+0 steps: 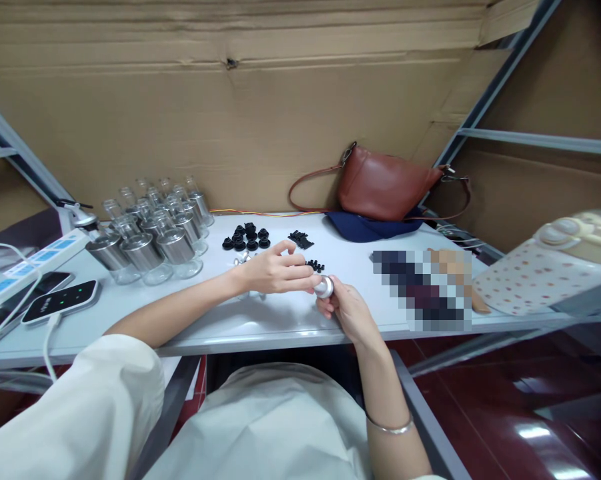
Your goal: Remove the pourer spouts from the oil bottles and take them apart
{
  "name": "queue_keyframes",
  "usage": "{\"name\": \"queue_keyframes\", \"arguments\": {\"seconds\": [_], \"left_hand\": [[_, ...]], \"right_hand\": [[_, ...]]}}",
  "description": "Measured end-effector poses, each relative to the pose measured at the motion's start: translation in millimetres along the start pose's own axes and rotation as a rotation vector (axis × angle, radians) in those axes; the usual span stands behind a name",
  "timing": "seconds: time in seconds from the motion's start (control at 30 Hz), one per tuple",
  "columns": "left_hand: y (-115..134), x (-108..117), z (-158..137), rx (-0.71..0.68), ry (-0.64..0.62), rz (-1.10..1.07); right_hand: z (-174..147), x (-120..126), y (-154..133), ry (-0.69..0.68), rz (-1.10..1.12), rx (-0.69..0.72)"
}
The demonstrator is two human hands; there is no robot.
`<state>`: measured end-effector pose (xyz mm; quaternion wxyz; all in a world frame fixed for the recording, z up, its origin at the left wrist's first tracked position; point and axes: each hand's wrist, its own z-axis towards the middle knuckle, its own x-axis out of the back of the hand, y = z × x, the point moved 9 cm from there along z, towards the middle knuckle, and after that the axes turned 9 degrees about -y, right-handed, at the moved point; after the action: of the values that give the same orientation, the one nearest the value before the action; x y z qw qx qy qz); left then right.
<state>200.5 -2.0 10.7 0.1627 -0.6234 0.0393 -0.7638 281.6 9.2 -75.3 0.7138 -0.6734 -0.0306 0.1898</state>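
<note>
A small, round silver metal cap is held over the front part of the table. My right hand is closed around its right side, with fingers underneath. From the left, my left hand reaches in with bent fingers, its fingertips closed against the same cap; whether they also pinch a small part is hidden. Shiny metal pieces lie partly covered behind and below my left wrist. Small black parts sit just beyond my fingers. Farther back are black stoppers in a cluster and a pile of thin black strips.
Several glass bottles with metal sleeves stand at the left. Nearby are a power strip and a black device with a cable. A brown handbag rests on a navy cap at the back. A dotted container is at right.
</note>
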Motion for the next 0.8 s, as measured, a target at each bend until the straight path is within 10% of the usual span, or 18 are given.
{"name": "queue_keyframes", "arguments": {"seconds": [0.27, 0.53, 0.8], "left_hand": [[-10, -3, -3, 0.138, -0.043, 0.022], [22, 29, -16, -0.107, 0.48, 0.543], [24, 25, -18, -0.13, 0.536, 0.573]], "right_hand": [[-1, 3, -1, 0.143, 0.128, 0.16], [0, 2, -1, 0.126, 0.166, 0.157], [2, -11, 3, 0.014, 0.206, -0.015]]}}
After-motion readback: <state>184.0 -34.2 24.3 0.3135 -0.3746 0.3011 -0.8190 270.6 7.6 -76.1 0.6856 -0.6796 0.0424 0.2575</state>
